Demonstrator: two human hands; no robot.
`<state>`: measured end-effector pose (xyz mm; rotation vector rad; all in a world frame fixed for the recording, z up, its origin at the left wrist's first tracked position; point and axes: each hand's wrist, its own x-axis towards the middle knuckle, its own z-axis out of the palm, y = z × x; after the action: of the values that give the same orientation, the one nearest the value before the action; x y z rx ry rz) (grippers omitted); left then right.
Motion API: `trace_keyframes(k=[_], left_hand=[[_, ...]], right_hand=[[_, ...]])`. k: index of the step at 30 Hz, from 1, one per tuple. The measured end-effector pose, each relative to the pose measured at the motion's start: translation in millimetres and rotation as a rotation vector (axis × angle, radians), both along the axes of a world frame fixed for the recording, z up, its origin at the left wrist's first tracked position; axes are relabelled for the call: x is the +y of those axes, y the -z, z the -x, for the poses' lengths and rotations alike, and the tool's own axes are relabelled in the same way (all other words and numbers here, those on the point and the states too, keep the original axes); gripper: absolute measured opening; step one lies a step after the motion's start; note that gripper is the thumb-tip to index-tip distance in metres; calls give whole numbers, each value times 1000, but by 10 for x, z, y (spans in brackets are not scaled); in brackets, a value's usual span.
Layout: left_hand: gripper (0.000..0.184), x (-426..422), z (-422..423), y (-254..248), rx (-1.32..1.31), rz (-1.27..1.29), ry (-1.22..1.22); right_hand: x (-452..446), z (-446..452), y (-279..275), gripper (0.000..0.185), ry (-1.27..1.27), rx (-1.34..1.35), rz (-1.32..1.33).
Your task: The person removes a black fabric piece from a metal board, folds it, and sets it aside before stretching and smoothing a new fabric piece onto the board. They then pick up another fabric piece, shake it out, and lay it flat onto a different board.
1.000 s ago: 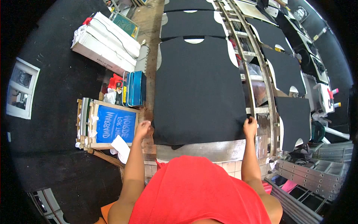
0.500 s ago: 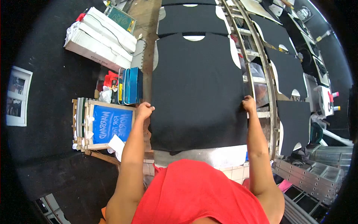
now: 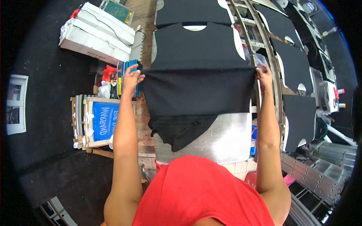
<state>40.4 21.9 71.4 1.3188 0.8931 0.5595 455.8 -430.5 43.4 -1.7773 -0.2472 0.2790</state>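
Observation:
Stretched between my hands is a black cloth piece (image 3: 196, 88), shaped like a shirt, over a metal-topped board (image 3: 226, 139). My left hand (image 3: 132, 80) pinches the cloth's left edge, some fingers spread. Opposite it, my right hand (image 3: 264, 77) grips the right edge. A raised fold runs straight across from hand to hand. Below the fold the cloth hangs toward me, and a darker flap droops at its lower left over the bare metal. The upper part lies flat, with a white rounded neck shape at its top.
Left of the board are a framed blue screen (image 3: 105, 120) with lettering, a blue metal box (image 3: 135, 64) and long white cartons (image 3: 98, 37). A ladder-like rail (image 3: 267, 49) runs along the right, with more black cloth pieces (image 3: 299, 120) beyond. A metal ladder (image 3: 309, 173) lies lower right.
Both hands have moved away from me along the cloth's sides, lifting its near part into a fold. The near edge has pulled back, uncovering more metal and a drooping dark flap.

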Motion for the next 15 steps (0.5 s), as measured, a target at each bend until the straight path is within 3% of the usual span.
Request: trace_keyframes(k=[1,5,7,9,11,13,15], left_hand=[[24,0,-19,-9,1,2,4],[25,26,59,111,-105,-76,30],[28,53,202,250,121,-6,158],[32,-94,339,361,180,53,204],[39,-354,463,566,473,-820,162],[41,-743,556,525,468,-787,224],[34,-1092,597,418,529,-921,489]], right_hand=[[32,41,-80,23,24,111,-199],[-64,1,22,24,-20,186,-318],[-198,66,157,26,-55,176,-111],[-275,258,379,30,-5,-136,70],[-300,721,314,36,-38,-425,479],[-321,1192,267,39,-369,-663,495],[-263,1607,184,41,-490,-541,591]])
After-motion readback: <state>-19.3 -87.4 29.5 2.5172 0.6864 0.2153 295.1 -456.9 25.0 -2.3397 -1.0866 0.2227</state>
